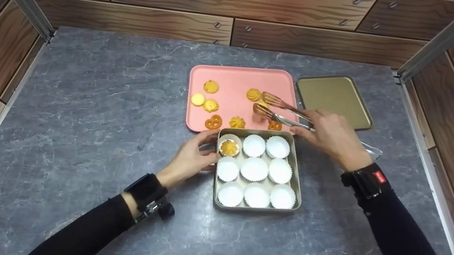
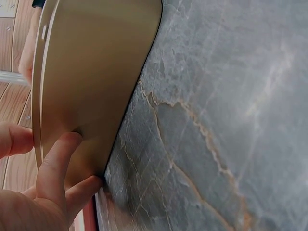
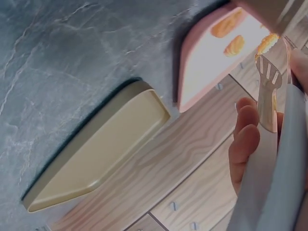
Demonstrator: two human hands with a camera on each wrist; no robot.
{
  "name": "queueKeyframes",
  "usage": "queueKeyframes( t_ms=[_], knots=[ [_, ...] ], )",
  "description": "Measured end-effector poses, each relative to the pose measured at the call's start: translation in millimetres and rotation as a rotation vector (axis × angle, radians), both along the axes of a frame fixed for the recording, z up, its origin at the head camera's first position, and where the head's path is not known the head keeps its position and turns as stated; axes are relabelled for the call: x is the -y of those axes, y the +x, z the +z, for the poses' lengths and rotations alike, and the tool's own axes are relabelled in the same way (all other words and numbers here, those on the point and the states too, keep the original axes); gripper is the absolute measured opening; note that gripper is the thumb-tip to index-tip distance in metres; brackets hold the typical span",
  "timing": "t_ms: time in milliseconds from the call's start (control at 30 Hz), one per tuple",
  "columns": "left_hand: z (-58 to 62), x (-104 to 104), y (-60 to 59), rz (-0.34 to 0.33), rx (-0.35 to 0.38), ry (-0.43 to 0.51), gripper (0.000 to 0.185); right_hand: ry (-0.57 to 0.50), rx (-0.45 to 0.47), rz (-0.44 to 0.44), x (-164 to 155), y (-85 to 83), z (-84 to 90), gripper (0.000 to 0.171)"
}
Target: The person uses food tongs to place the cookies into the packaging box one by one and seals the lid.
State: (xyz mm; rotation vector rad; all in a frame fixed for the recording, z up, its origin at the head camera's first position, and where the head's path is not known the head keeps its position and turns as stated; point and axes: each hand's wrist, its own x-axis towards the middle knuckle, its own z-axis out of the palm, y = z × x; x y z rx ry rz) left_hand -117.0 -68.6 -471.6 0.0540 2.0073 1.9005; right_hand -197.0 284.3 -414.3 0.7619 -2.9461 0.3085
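My left hand (image 1: pixel 194 156) rests its fingers against the left wall of a square metal tin (image 1: pixel 297 169); in the left wrist view, fingertips (image 2: pixel 72 139) touch the gold outer wall. The tin holds several white paper cups (image 1: pixel 254 169); a flower-shaped cookie (image 1: pixel 230 147) sits in the far-left cup. My right hand (image 1: pixel 333 133) holds metal tongs (image 1: pixel 290 119) with slotted ends over the right side of a pink tray (image 1: pixel 233 74). The tong tips stand apart around a pale yellow cookie; I cannot tell whether they grip it. A swirl cookie (image 1: pixel 253 95) lies beside them.
On the tray lie a chip-dotted round cookie (image 1: pixel 211 86), a plain round one (image 1: pixel 197 99), a flower-shaped one (image 1: pixel 237 122) and pretzels (image 1: pixel 213 122). A gold tin lid (image 1: pixel 335 97) lies to the tray's right. Beside the right wrist is something clear and shiny (image 1: pixel 372 150).
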Motion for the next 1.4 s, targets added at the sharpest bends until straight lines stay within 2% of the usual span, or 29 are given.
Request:
queueKeyframes(
  t_ms=[300, 533, 833, 1000, 1200, 1400],
  knots=[
    [-1.2, 0.8, 0.6, -0.003, -0.012, 0.007, 0.075, -0.070, -0.078, 0.031, -5.8, 26.3, 10.6, 0.051],
    [-2.1, 1.0, 0.2, 0.017, -0.008, 0.008, 0.075, -0.057, -0.167, 0.087, -5.8, 41.0, 13.6, 0.048],
    [-2.6, 1.2, -0.1, 0.018, -0.006, 0.008, 0.076, -0.029, -0.214, 0.171, -4.6, 61.3, 12.3, 0.055],
    [-1.7, 0.8, 0.2, 0.019, -0.008, 0.008, 0.075, 0.009, -0.261, 0.230, -4.1, 69.7, 10.0, 0.060],
    [-2.2, -0.7, 1.3, 0.026, 0.000, 0.036, 0.074, 0.035, -0.291, 0.261, -2.9, 75.7, 6.0, 0.071],
    [-2.3, -1.2, 1.8, 0.024, -0.004, 0.029, 0.074, 0.054, -0.286, 0.254, -0.4, 78.7, 2.1, 0.058]
  ],
)
